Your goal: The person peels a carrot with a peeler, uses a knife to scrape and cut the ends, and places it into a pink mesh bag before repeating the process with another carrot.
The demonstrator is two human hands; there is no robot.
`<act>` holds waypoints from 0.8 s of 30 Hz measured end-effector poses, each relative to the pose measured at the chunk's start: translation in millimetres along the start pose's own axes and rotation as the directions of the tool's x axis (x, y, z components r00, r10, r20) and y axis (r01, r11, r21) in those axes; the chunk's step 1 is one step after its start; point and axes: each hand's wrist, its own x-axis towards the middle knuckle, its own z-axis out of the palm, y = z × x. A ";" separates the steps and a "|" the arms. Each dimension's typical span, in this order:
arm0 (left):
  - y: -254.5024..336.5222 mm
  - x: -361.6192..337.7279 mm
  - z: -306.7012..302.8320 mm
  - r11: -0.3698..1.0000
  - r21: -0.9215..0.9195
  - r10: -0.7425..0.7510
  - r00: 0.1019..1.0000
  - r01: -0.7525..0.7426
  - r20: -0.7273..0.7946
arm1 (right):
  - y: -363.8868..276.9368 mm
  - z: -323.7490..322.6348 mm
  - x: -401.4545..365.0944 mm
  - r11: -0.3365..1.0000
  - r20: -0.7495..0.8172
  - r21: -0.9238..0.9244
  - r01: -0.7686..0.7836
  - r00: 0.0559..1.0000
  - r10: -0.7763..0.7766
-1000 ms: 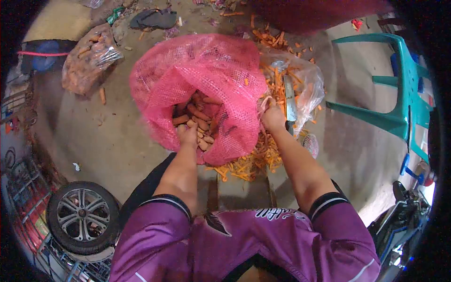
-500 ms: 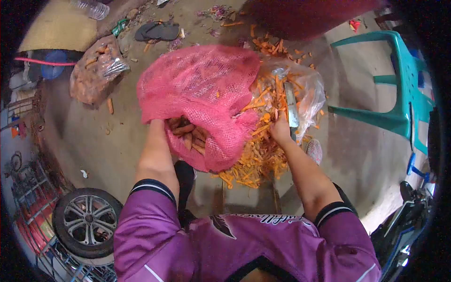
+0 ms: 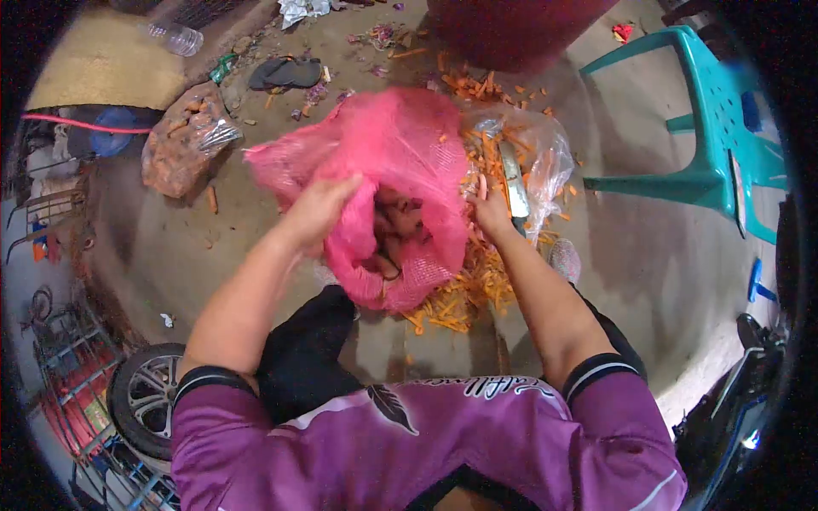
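Note:
A pink mesh sack (image 3: pixel 409 145) stands in front of me on the floor, its mouth turned towards me. Dark, unpeeled carrots (image 3: pixel 394 230) show inside, partly in shadow. My left hand (image 3: pixel 328 209) grips the left rim of the sack, pulling the mesh up. At the sack's right side is my right hand (image 3: pixel 490 213), fingertips against the mesh and one finger pointing away from me. Just right of that hand, a broad-bladed knife (image 3: pixel 515 183) lies on a clear plastic bag (image 3: pixel 552 162). Orange peelings (image 3: pixel 452 315) are heaped under and beside the sack.
A bag of carrots (image 3: pixel 189 140) sits at the far left, near a dark slipper (image 3: pixel 287 73). A green plastic chair (image 3: pixel 703 128) stands to the right and a dark red container (image 3: pixel 520 30) at the back. A wheel (image 3: pixel 149 396) is at the lower left.
My left hand has come out of the sack and now holds its rim. The sack's mouth has lifted and opened wider. My right hand has come closer to the sack; the knife has stayed put.

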 end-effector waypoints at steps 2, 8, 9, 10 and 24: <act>-10.5 32.2 -26.1 0.966 0.253 0.078 0.992 -0.050 -0.100 | -30.0 -16.6 -7.4 0.994 -0.056 0.100 0.039 0.998 -0.034; 0.5 42.2 0.5 0.908 0.419 0.052 0.996 -0.015 -0.076 | -116.2 -27.2 -49.9 0.944 -0.171 -0.091 0.318 0.929 -0.330; 16.3 39.7 -3.6 0.842 0.539 0.028 1.000 -0.024 0.001 | -114.1 -24.9 -54.5 0.935 -0.151 -0.203 0.291 0.934 -0.324; 27.5 41.0 -12.4 0.758 0.651 -0.005 0.997 -0.043 0.072 | -109.7 -20.5 -57.5 0.914 -0.134 -0.310 0.263 0.939 -0.316; -73.5 95.8 -177.9 0.789 0.574 0.227 0.764 0.219 -0.604 | -94.5 -32.4 60.9 0.826 0.100 -0.555 0.098 0.994 -0.051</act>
